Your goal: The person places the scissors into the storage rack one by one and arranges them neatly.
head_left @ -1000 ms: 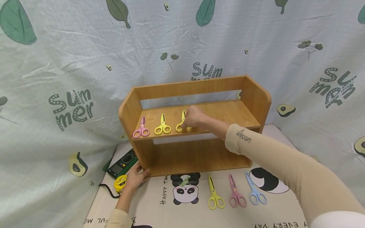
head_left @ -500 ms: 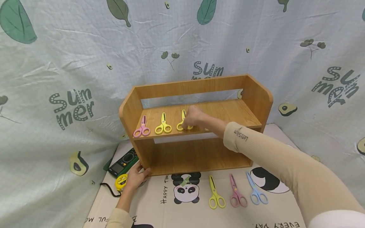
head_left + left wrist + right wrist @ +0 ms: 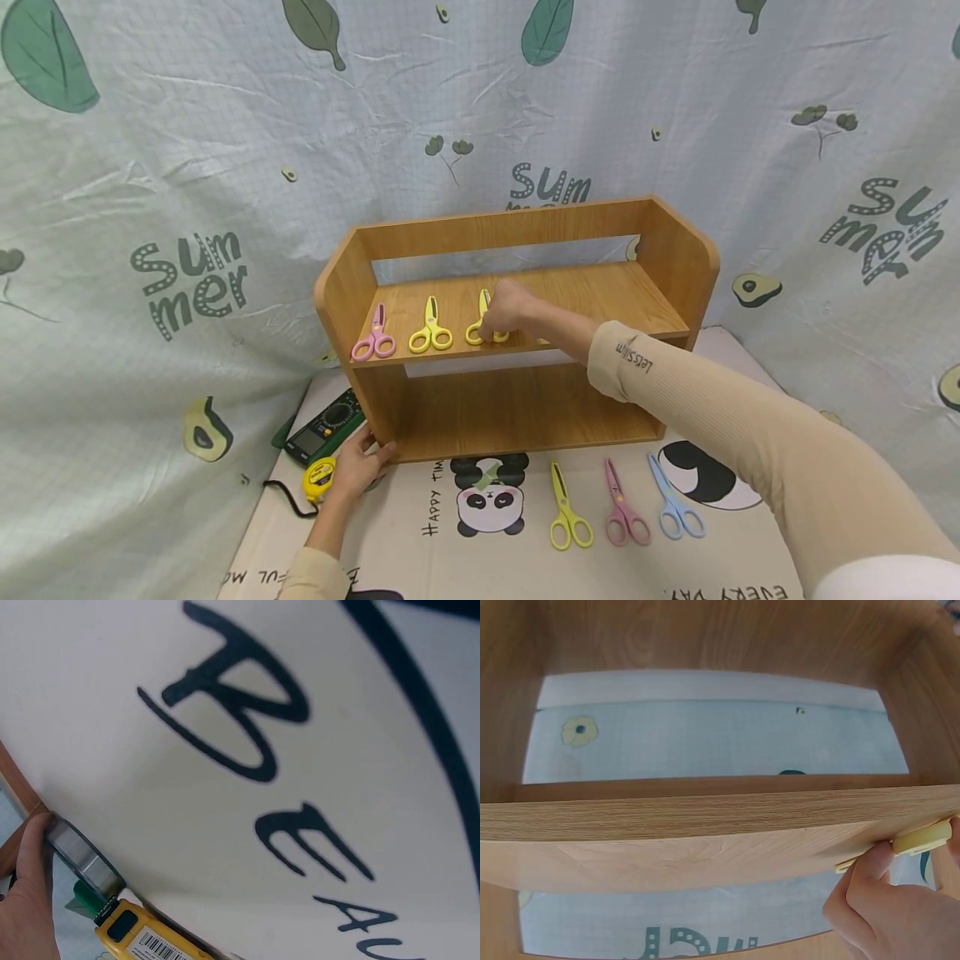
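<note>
My right hand (image 3: 510, 307) is at the upper board of a wooden shelf (image 3: 585, 296), pinching the handles of yellow scissors (image 3: 484, 302). In the right wrist view the thumb and fingers meet around the yellow handle (image 3: 921, 838) just over the board's front edge; part of the scissors is hidden by the hand. To their left on the same board lie another yellow pair of scissors (image 3: 430, 327) and a pink pair (image 3: 375, 336), blades pointing back. My left hand (image 3: 357, 468) holds the shelf's lower left front corner, its thumb in front and its fingers along the outer side.
A yellow scissors (image 3: 567, 517), a pink pair (image 3: 621, 510) and a blue pair (image 3: 673, 504) lie on the table in front of the shelf. Left of it are a green multimeter (image 3: 324, 427) and a yellow tape measure (image 3: 318, 477). A grey ring-shaped object (image 3: 84, 859) sits beside the left thumb.
The view has shifted very slightly. Both hands stay in place, the right at the yellow scissors and the left at the shelf corner.
</note>
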The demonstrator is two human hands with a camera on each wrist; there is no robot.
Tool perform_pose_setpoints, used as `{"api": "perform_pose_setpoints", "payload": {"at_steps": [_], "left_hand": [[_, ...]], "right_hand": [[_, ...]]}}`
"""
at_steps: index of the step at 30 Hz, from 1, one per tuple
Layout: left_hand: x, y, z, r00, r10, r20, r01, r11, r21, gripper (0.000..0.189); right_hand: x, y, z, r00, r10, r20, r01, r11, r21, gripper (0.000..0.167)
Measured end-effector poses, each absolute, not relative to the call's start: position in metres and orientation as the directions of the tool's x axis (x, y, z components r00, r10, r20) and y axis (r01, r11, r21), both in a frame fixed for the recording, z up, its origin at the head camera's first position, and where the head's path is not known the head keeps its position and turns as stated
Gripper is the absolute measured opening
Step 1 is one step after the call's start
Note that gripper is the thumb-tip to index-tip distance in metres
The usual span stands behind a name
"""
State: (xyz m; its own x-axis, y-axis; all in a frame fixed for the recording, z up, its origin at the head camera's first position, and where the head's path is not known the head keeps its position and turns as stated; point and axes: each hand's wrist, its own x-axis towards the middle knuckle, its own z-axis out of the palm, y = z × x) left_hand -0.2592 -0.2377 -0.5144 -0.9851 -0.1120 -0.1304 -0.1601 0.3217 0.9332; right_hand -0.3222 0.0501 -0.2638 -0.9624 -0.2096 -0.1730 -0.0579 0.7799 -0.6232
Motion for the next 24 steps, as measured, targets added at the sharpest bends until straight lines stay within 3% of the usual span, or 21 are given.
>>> {"api": "perform_pose_setpoints", "payload": {"at_steps": [13,21,24], "left_hand": [[-0.257,-0.237,-0.513,-0.984,-0.117,-0.131,-0.163,0.324,0.932,0.070],[-0.255,-0.237,-0.512,-0.984,-0.115,-0.139,-0.169,0.322,0.932,0.070],[-0.255,-0.236,-0.513,-0.984,-0.110,-0.141,-0.169,0.322,0.932,0.070]], "right_hand": [[-0.313,0.055,-0.258,-0.953,-0.253,-0.163,-0.087,0.751,-0.655,0.042],[-0.301,0.080,-0.247,-0.949,-0.290,-0.127,-0.121,0.704,-0.700,0.051],[-0.289,0.093,-0.247,-0.949,-0.299,-0.100,-0.133,0.668,-0.732,0.018]]}}
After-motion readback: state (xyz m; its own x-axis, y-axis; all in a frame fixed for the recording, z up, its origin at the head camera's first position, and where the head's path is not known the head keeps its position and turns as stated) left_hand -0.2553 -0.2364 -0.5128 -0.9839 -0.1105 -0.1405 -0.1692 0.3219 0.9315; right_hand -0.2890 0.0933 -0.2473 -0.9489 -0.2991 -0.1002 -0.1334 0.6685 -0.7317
